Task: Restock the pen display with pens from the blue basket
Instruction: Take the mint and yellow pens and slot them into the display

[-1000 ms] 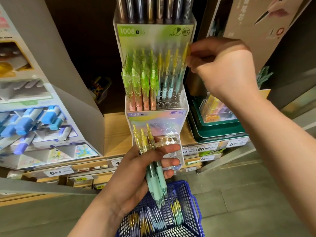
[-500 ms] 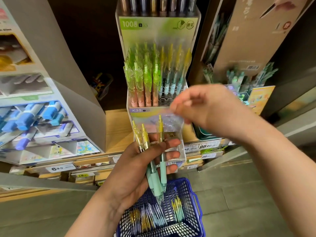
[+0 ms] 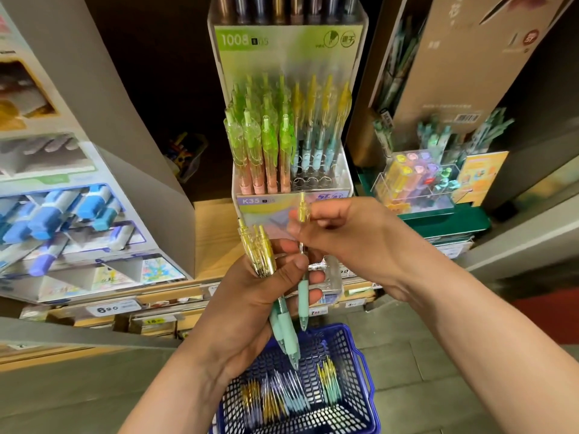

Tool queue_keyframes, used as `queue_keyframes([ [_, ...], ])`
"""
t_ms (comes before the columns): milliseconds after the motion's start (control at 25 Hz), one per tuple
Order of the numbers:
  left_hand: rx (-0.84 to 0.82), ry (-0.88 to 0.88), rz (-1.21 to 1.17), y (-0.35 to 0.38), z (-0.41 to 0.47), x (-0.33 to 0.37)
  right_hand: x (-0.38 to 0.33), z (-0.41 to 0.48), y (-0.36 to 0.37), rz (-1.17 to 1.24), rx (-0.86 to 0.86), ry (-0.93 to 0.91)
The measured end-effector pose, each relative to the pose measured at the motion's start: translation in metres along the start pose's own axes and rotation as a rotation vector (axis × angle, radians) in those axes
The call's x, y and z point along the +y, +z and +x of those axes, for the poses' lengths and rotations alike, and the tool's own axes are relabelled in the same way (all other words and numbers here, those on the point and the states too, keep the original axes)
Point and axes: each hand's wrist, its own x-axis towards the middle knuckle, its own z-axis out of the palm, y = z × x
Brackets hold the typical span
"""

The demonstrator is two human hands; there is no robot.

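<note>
Down at the bottom edge, the blue basket [image 3: 365, 369] sits low on the floor, and loose pens [image 3: 282, 399] lie across its mesh bottom: gold, pale blue and mint ones.

Just above it, the left hand [image 3: 247, 302] is curled around a bundle of pens [image 3: 255, 250], thumb across the front, yellow clicker ends up and mint grips pointing down toward the basket.

Right beside it, the right hand [image 3: 354, 242] pinches a single pen [image 3: 302, 291] near its yellow top between thumb and fingertips. That pen stands upright, tip down, and its mint grip crosses in front of the left fingertips. Whether those fingers also grip it, I cannot tell.

Behind both hands stands the clear pen display [image 3: 250, 201], labelled K35. Green-topped pens [image 3: 266, 142] pack its left side. Yellow-topped pens [image 3: 319, 120] stand at the back right, with open ring slots [image 3: 310, 180] in front of them. Dark pens [image 3: 282, 7] line the tier above.

Off to the left there's a marker display [image 3: 62, 214] full of blue caps, with a price tag [image 3: 108, 308] below it. To the right, a clear box of coloured highlighters [image 3: 416, 177] sits on a green tray [image 3: 454, 219].
</note>
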Motion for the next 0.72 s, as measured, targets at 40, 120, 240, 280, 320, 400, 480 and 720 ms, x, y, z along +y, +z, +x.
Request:
queue_keyframes([
  [40, 0.001, -0.003, -0.009, 0.000, 0.000, 0.001, 0.000, 0.002, -0.001, 0.032, 0.021, -0.009],
  [120, 0.002, -0.004, -0.021, -0.001, 0.000, 0.002, 0.000, 0.004, -0.002, 0.083, 0.075, -0.018],
  [240, -0.008, -0.001, -0.046, -0.002, 0.000, 0.003, -0.007, 0.005, -0.007, 0.111, 0.107, -0.007],
  [280, -0.014, -0.003, -0.058, -0.002, 0.000, 0.003, -0.013, 0.005, -0.011, 0.131, 0.100, -0.035],
  [320, -0.016, -0.007, -0.072, -0.003, 0.000, 0.002, -0.019, 0.004, -0.018, 0.167, 0.100, -0.084],
  [400, -0.001, -0.023, -0.096, -0.004, -0.001, 0.001, -0.036, 0.004, -0.034, 0.248, 0.179, -0.221],
  [480, 0.026, -0.035, -0.100, -0.006, -0.002, 0.000, -0.053, 0.009, -0.048, 0.266, 0.344, -0.352],
  [720, 0.021, -0.056, -0.129, -0.005, -0.005, 0.000, -0.069, 0.035, -0.048, 0.119, 0.531, -0.519],
])
